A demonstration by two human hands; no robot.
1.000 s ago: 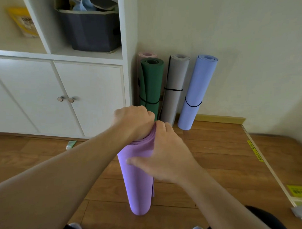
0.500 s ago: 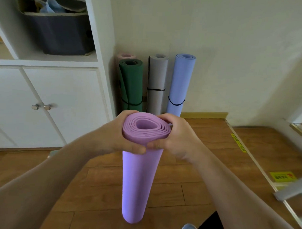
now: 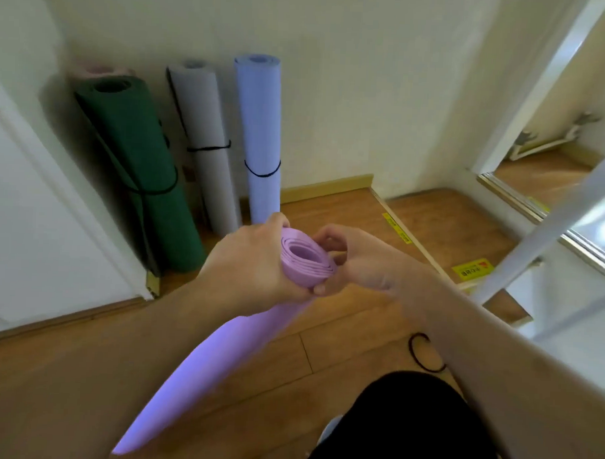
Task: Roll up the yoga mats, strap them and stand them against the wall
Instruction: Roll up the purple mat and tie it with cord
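You now hold the purple mat (image 3: 221, 360) tipped over, where half a second ago it stood almost plumb in front of you. Its open top end has swung toward the wall (image 3: 367, 94) and a little to your right, while its foot stays on the floor (image 3: 342, 316) close to your feet. The view has also turned right, so the white cabinet (image 3: 38, 203) has slid to the left edge.

Your left hand (image 3: 252, 265) wraps the top of the roll, fingers curled round it with the thumb pressing the near side. Your right hand (image 3: 365, 266) has loosened from its full clasp: its fingers are bent and pinch at the rim of the spiral, seemingly tidying the layers, though the grip is partly hidden.

The long axis of the roll runs on a slant, from its foot low and nearest you up to the spiral end. That end points at the wall, short of the blue mat (image 3: 260, 131), which stands strapped against the wall beside the grey mat (image 3: 204, 140) and the green mat (image 3: 139, 161).

The purple mat carries no strap. A black loop (image 3: 423, 353) lies on the floor well back from the wall, under your right forearm. Strapping looks like the next step, so keep your left hand tight or the roll may spring loose.
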